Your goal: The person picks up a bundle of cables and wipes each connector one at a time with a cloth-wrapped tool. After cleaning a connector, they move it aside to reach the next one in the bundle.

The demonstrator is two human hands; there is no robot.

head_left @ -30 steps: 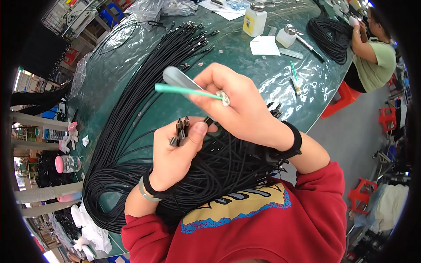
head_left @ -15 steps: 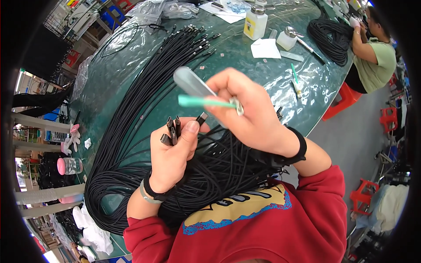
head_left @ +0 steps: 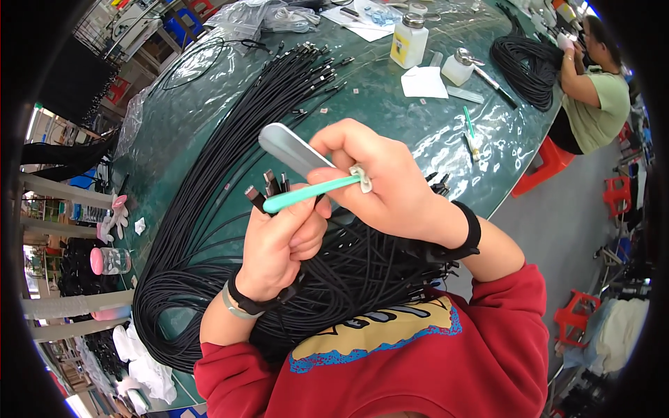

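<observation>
My left hand (head_left: 275, 244) is closed round several black USB cables, their metal-tipped plugs (head_left: 270, 184) sticking up above the fist. Pinched in my right hand (head_left: 390, 177) are a slim green stick (head_left: 310, 194) with a whitish scrap wound on it and a flat, grey, round-ended blade (head_left: 293, 148). The stick's green tip lies over my left thumb, beside the plugs; whether it touches them I cannot tell. Under my hands a big tangle of black cables (head_left: 348, 268) rests against my body. More cables (head_left: 216, 143) run in a long bundle up the left of the table.
On the green-covered table (head_left: 390, 104) stand a bottle with a yellow label (head_left: 408, 43) and a smaller pump bottle (head_left: 458, 67). Near them lie a white paper (head_left: 424, 82) and another green stick (head_left: 469, 124). A co-worker (head_left: 599, 97) sits at far right beside coiled cables (head_left: 526, 70).
My right hand has shifted slightly left, and the green stick's tip has come down over my left thumb. The plugs in my left hand have tilted and spread differently.
</observation>
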